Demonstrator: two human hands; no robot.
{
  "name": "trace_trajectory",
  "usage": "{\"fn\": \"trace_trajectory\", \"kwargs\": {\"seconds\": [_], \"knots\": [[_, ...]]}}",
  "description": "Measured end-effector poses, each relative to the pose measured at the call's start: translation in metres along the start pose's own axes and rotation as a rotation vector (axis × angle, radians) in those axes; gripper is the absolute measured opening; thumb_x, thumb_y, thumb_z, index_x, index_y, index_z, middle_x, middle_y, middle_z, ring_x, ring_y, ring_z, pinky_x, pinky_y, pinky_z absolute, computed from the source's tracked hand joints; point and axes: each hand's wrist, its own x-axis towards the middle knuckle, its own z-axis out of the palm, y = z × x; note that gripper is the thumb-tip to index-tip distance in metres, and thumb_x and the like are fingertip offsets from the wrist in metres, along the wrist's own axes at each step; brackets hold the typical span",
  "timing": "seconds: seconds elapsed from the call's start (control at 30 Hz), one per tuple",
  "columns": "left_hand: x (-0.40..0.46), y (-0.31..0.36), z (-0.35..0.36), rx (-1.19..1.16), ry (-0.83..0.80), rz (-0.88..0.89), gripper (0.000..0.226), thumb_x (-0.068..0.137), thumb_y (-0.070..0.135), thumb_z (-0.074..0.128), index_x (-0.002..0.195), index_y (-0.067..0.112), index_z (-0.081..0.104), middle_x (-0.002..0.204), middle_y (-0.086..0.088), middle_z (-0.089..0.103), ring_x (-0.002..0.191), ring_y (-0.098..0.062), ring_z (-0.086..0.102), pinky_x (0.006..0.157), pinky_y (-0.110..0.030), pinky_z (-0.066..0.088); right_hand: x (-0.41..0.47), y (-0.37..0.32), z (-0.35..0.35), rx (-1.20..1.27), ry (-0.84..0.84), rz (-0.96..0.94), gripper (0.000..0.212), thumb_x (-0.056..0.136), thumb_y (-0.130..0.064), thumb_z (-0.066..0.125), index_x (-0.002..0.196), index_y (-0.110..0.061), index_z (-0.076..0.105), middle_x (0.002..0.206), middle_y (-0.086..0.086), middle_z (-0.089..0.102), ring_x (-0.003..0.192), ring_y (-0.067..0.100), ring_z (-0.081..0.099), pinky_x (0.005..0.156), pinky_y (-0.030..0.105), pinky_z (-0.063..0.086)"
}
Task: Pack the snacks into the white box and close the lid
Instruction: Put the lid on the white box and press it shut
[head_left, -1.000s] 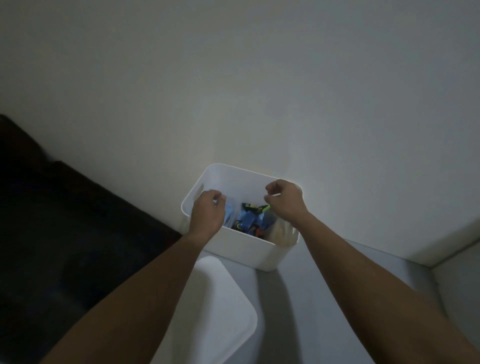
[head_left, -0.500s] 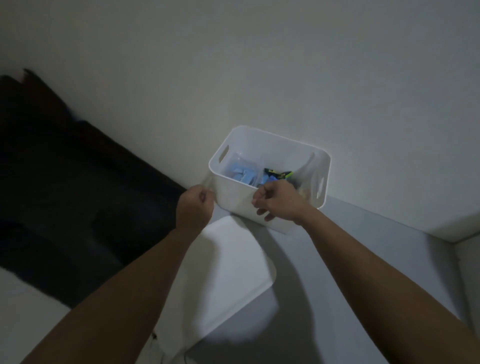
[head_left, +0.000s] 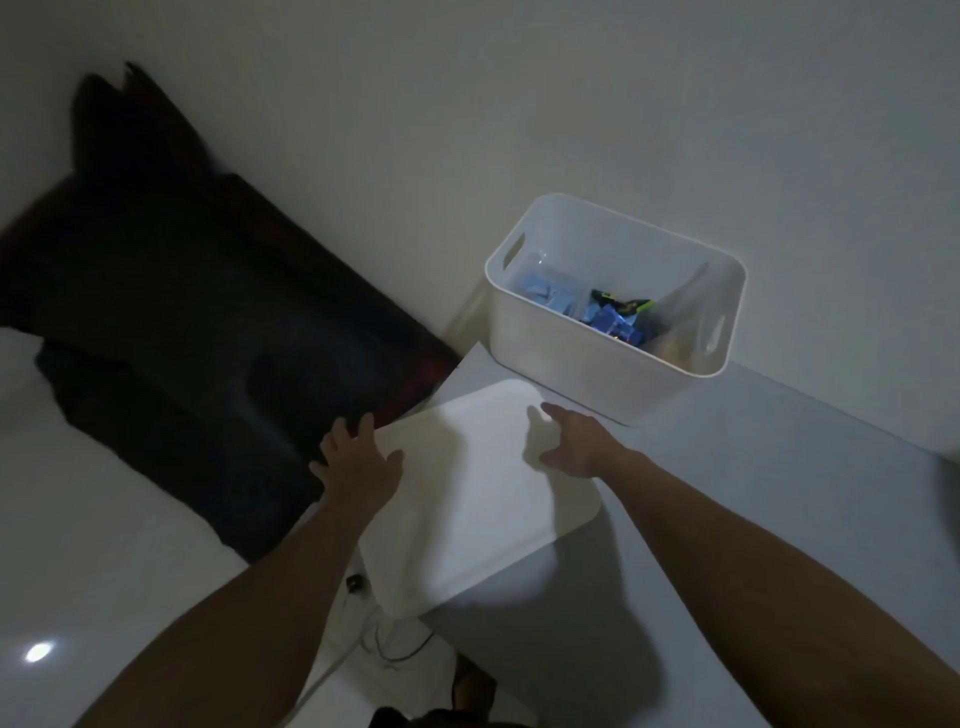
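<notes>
1. Head view shows our left hand (head_left: 358, 462) with fingers spread wide, resting on the lid's (head_left: 478, 493) left edge at about 9 o'clock; it grips nothing.
2. Our right hand (head_left: 569, 441) is also wide and flat, fingers straight, at the lid's upper right, roughly 2 o'clock of its centre. Whether the palm presses the lid or only hovers just above it, we cannot tell.
3. We see the lid lying flat on the grey tabletop (head_left: 753, 493), with its left portion overhanging the table edge. The white box (head_left: 561, 358) stands at 1 o'clock from the lid, near it, against the wall (head_left: 519, 104), and open on top.
4. Snacks (head_left: 602, 314) in blue wrappers already lie inside the box, so we judge packing is done and the lid is what remains.
5. We judge the lid to be a thin, light, stiff plastic sheet with rounded corners, smooth and likely slippery under flat palms.
6. We would take it by its 2 long edges, 9 and 3 o'clock, thumbs on top and fingers curled beneath; the overhanging left side gives easy access underneath.
7. We would expect the box, lightly loaded, to slide when pressed, so the lid should be seated evenly.
</notes>
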Motion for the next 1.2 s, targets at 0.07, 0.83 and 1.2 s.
{"fn": "trace_trajectory", "kwargs": {"seconds": [0.07,0.83,1.2], "knots": [[-0.007,-0.012,0.006,-0.068,-0.058,-0.088,0.079,0.089,0.046,0.058,0.152,0.026,0.014,0.159,-0.013,0.001,0.145,-0.038,0.007,0.111,-0.061,0.021,0.001,-0.001,0.008,0.0,-0.019,0.032,0.087,0.084,-0.031,0.068,0.152,-0.019,0.015,0.145,0.019,0.038,0.13,0.036,0.043,0.106,0.037,0.035],[-0.011,-0.027,-0.018,-0.404,-0.015,-0.31,0.086,0.091,0.027,0.054,0.152,0.032,-0.007,0.145,-0.026,0.026,0.115,-0.045,0.047,0.092,-0.05,0.043,-0.01,-0.039,0.025,0.083,0.185,0.144,0.03,0.072,-0.028,0.058,0.101,-0.026,0.05,0.108,0.009,0.051,0.105,0.038,0.053,0.089,0.047,0.05],[0.037,-0.026,-0.116,-0.491,0.185,-0.333,0.082,0.09,0.038,0.056,0.152,0.035,0.002,0.148,-0.02,0.024,0.127,-0.043,0.039,0.1,-0.057,0.04,-0.021,-0.102,-0.042,0.24,0.384,-0.077,0.049,0.08,-0.015,0.065,0.128,-0.014,0.054,0.125,0.02,0.049,0.116,0.043,0.048,0.1,0.041,0.041]]}}
